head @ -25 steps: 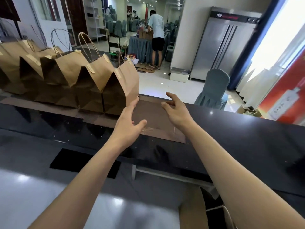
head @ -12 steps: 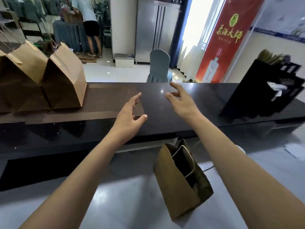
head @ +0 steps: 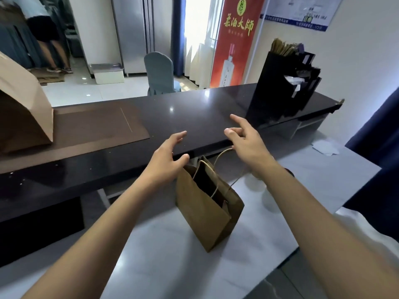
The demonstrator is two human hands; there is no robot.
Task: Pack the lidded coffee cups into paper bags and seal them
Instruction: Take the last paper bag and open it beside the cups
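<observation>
An open brown paper bag with twine handles stands on the white lower worktop, mouth up and dark inside. My left hand hovers just above the bag's left top edge, fingers spread, holding nothing. My right hand is over the bag's right handle, fingers apart and empty. Two white cups stand right of the bag, mostly hidden by my right forearm; whether they have lids I cannot tell. A sealed brown bag stands on the raised counter at far left.
A dark raised counter runs across, with a brown flat sheet lying on it. A black organiser with brown paper stock stands at the counter's right end. White paper pieces lie on the worktop's far right. A person stands at back left.
My view has swung right and down, away from the row of sealed bags. Both hands drew back from the raised counter toward the open bag, which has come into view.
</observation>
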